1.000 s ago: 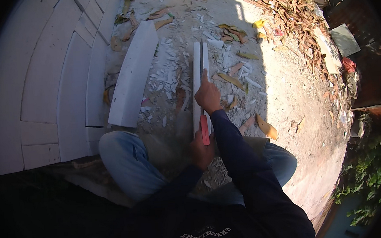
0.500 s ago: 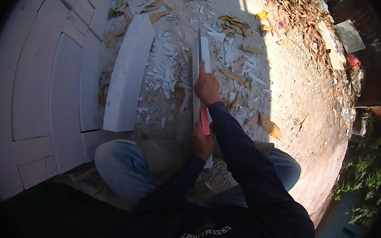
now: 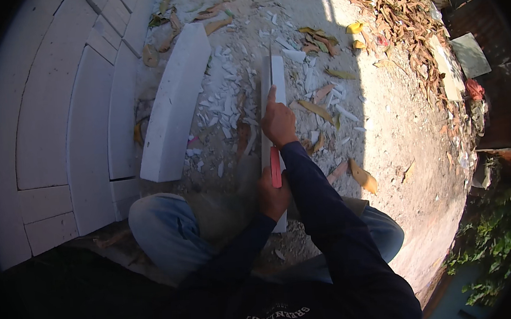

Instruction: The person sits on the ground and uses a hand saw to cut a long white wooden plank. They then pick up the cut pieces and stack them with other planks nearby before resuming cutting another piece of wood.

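Observation:
A long white block (image 3: 278, 69) points away from me between my knees. Along its top lies a long thin blade with a red handle (image 3: 275, 167). My right hand (image 3: 278, 124) is closed around this tool, its index finger stretched forward along the blade. Closer to me, my left hand (image 3: 274, 197) is closed at the block's near part, just under the red handle. The handle and my right sleeve hide some of its fingers. A thicker white block (image 3: 175, 106) lies apart on the ground to the left.
White blocks (image 3: 43, 133) stand stacked along the left side. White chips (image 3: 225, 111) and dry leaves (image 3: 363, 175) litter the ground around the block. A leaf pile (image 3: 396, 13) and a pale flat slab (image 3: 470, 55) lie at the far right. My bent knees flank the work.
The whole view has shifted slightly, so everything sits a little lower. Both hands keep the same hold, and the tool shows no clear movement along the block.

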Demonstrator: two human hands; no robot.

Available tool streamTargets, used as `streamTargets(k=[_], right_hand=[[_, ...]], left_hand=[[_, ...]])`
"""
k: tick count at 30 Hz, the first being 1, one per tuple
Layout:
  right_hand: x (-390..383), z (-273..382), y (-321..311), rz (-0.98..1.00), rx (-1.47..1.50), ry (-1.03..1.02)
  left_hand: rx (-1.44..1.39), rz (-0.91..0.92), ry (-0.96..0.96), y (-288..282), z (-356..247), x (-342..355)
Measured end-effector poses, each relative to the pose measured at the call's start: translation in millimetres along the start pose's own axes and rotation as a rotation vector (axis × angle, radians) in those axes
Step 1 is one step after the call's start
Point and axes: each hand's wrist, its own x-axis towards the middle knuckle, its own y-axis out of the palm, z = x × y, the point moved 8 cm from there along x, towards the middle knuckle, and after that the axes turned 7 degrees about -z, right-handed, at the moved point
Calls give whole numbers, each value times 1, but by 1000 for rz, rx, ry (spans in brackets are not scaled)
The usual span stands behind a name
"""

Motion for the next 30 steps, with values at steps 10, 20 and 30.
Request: streamTargets(k=[10, 20, 30], right_hand=[[83, -16, 22, -56, -36, -3], [-21, 4, -4, 136, -23, 99], [98, -21, 25, 1, -39, -14]], left_hand=[[0, 47, 46, 33, -3, 88], [-53, 26, -59, -12, -1, -18], [13, 44, 35, 41, -15, 92]])
